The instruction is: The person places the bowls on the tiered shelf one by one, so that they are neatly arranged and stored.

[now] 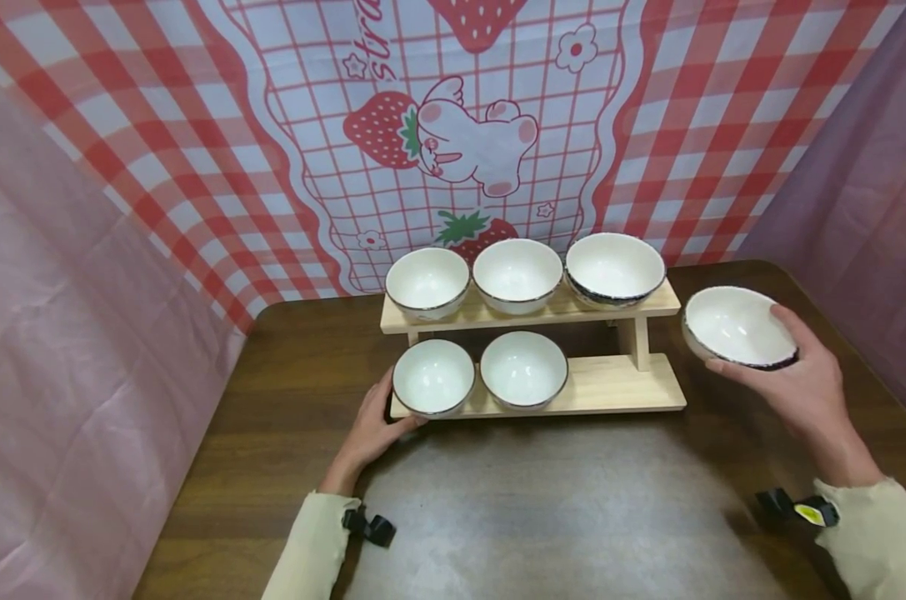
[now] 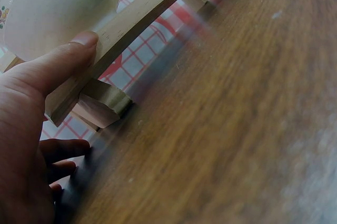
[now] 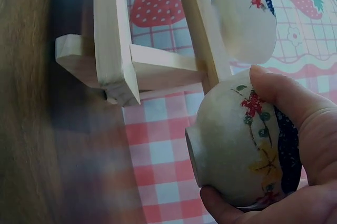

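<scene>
My right hand (image 1: 808, 383) holds a white bowl (image 1: 739, 327) by its side, off the right end of the two-tier wooden stand (image 1: 625, 385). The right wrist view shows red and yellow flowers and a dark blue rim band on this bowl (image 3: 226, 124), tilted with its foot to the left. At the stand's lower left end, my left hand (image 1: 370, 427) grips the board, its thumb (image 2: 68, 58) along the front edge beside a bowl (image 1: 433, 377). Another bowl (image 1: 523, 369) sits on the lower tier. The upper tier carries three bowls, the right one (image 1: 615, 267) dark-banded outside.
The brown wooden table (image 1: 272, 433) reaches out in front of the stand and to both sides. Behind it hangs a red-and-white checked cloth (image 1: 678, 125) with strawberries. Pink curtains (image 1: 85, 333) hang at the sides.
</scene>
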